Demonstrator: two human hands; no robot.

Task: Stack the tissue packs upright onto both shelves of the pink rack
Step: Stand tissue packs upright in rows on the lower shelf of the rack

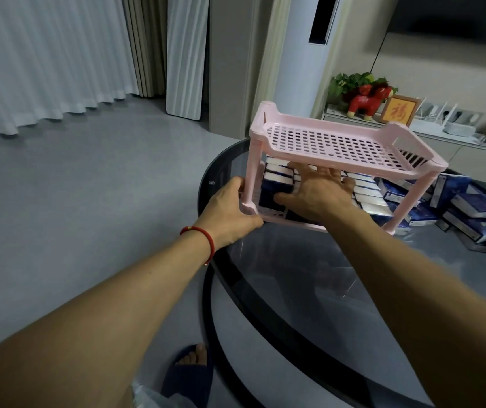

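Two hands busy: left hand [230, 209] grips pink rack [336, 148] leg; right hand [318, 192] spread on tissue packs [275, 179].

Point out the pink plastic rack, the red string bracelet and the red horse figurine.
Pink plastic rack [333, 142], head view, perforated top shelf.
Red string bracelet [203, 234], head view, band on left wrist.
Red horse figurine [364, 103], head view, its body.

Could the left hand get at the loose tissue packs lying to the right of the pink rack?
Probably not easily. The left hand grips the pink rack at its left leg, and the rack and the right hand lie between it and the loose tissue packs.
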